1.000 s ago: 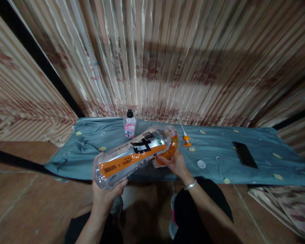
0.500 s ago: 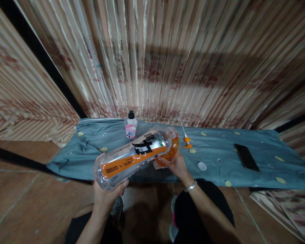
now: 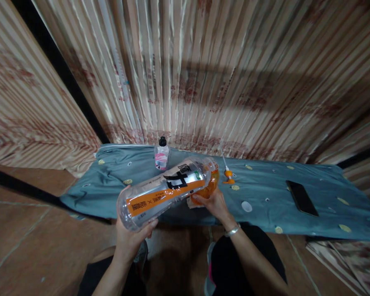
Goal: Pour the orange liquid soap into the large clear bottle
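My left hand (image 3: 131, 238) is wrapped round the base of a large clear plastic bottle (image 3: 160, 193) with an orange and silver label. The bottle is tilted, its neck to the upper right, over an orange see-through bottle (image 3: 208, 189). My right hand (image 3: 216, 205) grips that orange bottle from the right. The clear bottle's neck covers the orange one's top, so I cannot tell whether the mouths touch. Something pale, like tissue (image 3: 195, 203), shows below the orange bottle. An orange pump head (image 3: 228, 176) with a white tube lies beyond my right hand.
A small bottle with a black cap (image 3: 162, 154) stands at the cloth's back edge. A black phone (image 3: 302, 198) and a white round disc (image 3: 246, 206) lie on the blue-green cloth (image 3: 271, 189). Behind hangs a striped curtain (image 3: 197, 74), with a dark pole (image 3: 61, 70) at left.
Both hands keep their grips, and the clear bottle stays tilted over the orange one. The whole view has shifted slightly; nothing else has visibly moved.
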`<state>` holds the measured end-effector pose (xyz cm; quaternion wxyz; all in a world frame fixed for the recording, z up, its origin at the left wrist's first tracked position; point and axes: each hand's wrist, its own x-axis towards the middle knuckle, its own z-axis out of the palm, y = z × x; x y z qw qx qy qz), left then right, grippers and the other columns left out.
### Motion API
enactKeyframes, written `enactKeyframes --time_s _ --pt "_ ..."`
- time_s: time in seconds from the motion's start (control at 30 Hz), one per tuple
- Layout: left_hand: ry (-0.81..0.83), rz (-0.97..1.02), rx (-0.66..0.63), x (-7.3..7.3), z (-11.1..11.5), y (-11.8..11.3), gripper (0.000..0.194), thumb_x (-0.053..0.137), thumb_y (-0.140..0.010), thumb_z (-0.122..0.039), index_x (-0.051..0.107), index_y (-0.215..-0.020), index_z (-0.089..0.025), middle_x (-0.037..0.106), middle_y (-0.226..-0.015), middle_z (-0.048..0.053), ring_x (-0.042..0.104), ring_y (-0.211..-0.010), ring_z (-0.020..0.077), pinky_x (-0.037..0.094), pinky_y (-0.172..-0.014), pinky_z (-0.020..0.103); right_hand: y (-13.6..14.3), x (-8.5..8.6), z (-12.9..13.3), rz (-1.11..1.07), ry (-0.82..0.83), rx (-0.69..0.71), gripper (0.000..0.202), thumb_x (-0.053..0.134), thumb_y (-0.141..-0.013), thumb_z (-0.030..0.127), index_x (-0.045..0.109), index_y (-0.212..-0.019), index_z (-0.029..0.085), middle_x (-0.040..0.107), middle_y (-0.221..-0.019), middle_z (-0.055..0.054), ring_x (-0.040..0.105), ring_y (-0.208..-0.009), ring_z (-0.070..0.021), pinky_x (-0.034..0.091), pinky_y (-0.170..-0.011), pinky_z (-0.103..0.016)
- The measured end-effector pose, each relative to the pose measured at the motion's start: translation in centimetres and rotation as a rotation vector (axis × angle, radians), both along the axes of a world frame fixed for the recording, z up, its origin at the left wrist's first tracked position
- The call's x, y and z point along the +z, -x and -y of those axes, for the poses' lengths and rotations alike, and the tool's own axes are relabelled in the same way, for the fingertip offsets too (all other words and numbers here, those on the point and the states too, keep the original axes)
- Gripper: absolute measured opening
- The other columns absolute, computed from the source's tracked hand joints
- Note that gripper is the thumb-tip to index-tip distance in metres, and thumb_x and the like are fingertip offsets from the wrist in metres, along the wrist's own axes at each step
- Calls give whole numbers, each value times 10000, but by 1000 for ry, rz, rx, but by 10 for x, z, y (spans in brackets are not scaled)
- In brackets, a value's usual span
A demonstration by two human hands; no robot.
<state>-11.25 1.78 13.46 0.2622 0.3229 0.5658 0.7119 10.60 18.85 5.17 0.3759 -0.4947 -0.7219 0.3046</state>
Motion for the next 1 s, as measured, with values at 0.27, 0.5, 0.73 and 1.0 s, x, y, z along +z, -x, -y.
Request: enactKeyframes --time_s 0.27,0.5,0.73,1.0 --pt "22 31 -7 8 1 -2 992 976 -609 -390 479 -1442 -179 664 -744 -62 508 -379 83 475 -349 214 0 -2 0 -16 -15 -4 698 868 -741 455 596 -1336 212 783 -1241 -143 762 -1145 -363 628 -959 -509" --pt "-1 73 21 10 -1 -4 986 995 -560 -387 513 -1400 -202 654 -765 -62 464 -377 66 446 -326 209 0 -3 -1 -25 9 9 678 846 -745 503 600 -1300 202 774 -1256 -152 760 -1151 -362 615 -982 -521" --pt "0 56 -9 5 0 0 990 978 -599 -392 484 -1437 -203 606 -679 -97 451 -368 73 438 -340 208 0 -4 -1 -20 -8 -1 677 852 -743 501 610 -1302 205 775 -1257 -151 756 -1158 -365 618 -978 -525" --pt "-1 69 -34 6 1 -1 1052 971 -632 -378 427 -1518 -216 625 -697 -92 474 -373 77 427 -341 196 1 -4 -1 1 -11 -8 659 852 -746 456 609 -1309 215 783 -1229 -135 765 -1123 -356 626 -968 -516"
